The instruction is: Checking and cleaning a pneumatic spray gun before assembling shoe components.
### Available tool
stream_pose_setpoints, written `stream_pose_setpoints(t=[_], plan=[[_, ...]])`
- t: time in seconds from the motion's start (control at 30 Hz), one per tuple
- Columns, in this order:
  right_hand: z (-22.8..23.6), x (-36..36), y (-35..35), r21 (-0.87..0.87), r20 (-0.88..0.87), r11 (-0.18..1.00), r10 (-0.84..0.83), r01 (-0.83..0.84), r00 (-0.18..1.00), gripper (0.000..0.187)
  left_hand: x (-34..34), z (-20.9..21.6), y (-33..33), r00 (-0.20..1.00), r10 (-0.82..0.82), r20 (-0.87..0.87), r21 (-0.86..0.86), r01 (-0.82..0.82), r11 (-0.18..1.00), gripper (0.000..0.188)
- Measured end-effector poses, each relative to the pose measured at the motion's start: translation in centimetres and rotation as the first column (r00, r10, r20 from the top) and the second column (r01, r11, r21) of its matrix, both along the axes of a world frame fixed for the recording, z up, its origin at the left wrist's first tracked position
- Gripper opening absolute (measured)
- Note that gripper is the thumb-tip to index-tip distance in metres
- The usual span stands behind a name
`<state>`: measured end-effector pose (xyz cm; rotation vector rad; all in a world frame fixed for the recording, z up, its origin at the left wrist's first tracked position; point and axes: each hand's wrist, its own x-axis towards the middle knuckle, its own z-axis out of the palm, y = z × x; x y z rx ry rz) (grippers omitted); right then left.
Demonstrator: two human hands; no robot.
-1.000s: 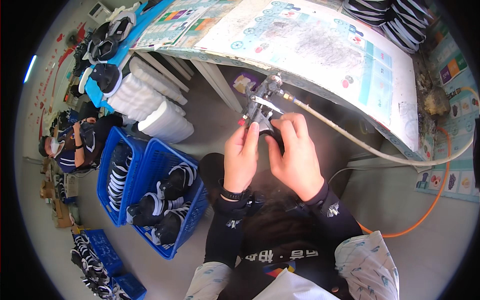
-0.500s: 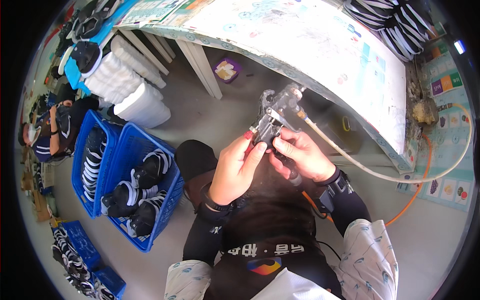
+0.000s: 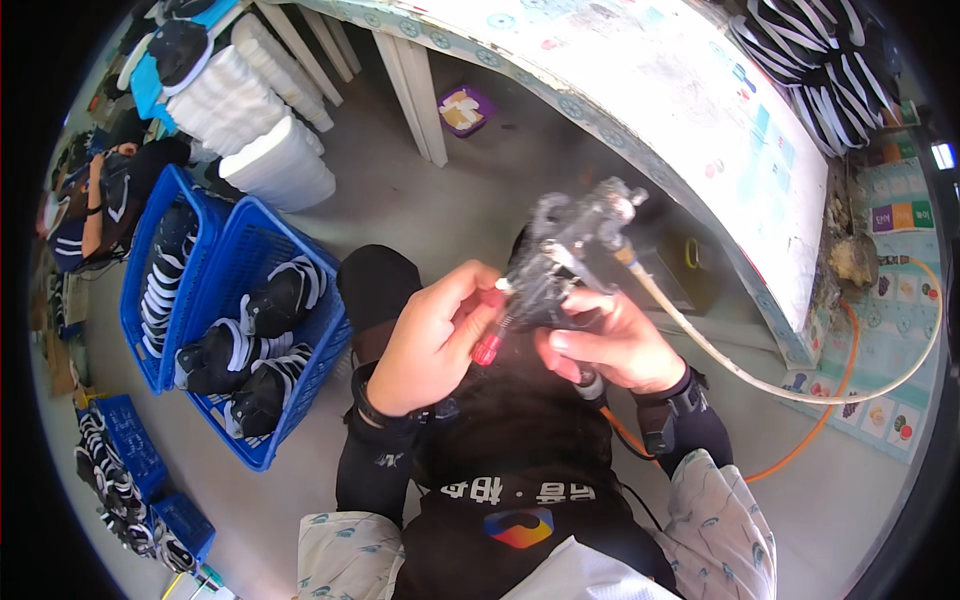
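A grimy metal spray gun (image 3: 575,235) is raised above my lap, slightly smeared by motion. My right hand (image 3: 630,345) is closed round its grip, the thumb lying across the front. A pale hose (image 3: 690,325) joins the gun near its top, and an orange hose runs from the lower end of the grip. My left hand (image 3: 435,335) is closed at the gun's left side, its thumb and fingers pinching a red knob (image 3: 487,348). A thin spring-like piece shows between this knob and the gun body. The left fingertips are partly hidden.
Blue baskets (image 3: 265,462) of black-and-white shoes (image 3: 265,395) stand at left, beside stacked white pads (image 3: 280,165). A white-topped table (image 3: 640,60) curves across the far side, with striped shoe parts (image 3: 800,60) at its right end. Another person (image 3: 95,205) sits at far left.
The spray gun has shifted slightly down and right in my right hand. My left hand has moved left and down, and the red knob with its spring-like piece now shows.
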<state>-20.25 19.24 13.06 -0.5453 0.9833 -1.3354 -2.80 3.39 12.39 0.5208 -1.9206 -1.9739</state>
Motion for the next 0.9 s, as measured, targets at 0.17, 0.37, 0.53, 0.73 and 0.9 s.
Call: stream_pose_setpoints(t=[0.17, 0.37, 0.53, 0.73, 0.9], plan=[[0.8, 1.1, -1.3, 0.069, -0.206, 0.996, -0.048, 0.063, 0.977, 0.008, -0.5, 0.0, 2.8, 0.981, 0.190, 0.033, 0.319, -0.190, 0.929, 0.010], [0.3, 2.3, -0.7, 0.107, -0.236, 0.994, 0.017, 0.009, 0.972, 0.010, 1.8, -0.7, 0.7, 0.979, -0.107, 0.173, 0.391, 0.031, 0.920, 0.014], [-0.3, 3.0, -1.1, 0.084, -0.229, 0.996, 0.023, -0.004, 0.973, 0.010, 2.6, 0.0, -1.7, 0.928, -0.269, 0.258, 0.134, 0.241, 0.961, 0.027], [-0.6, 3.0, -1.0, 0.119, -0.147, 0.993, 0.012, 0.005, 0.989, 0.014, 2.7, -0.7, -1.9, 0.930, -0.320, 0.179, 0.016, 0.322, 0.946, 0.021], [-1.1, 3.1, -0.3, 0.089, -0.216, 0.993, -0.058, 0.079, 0.975, 0.016, 2.1, 0.3, -3.6, 0.666, -0.598, 0.446, 0.336, 0.494, 0.802, 0.030]])
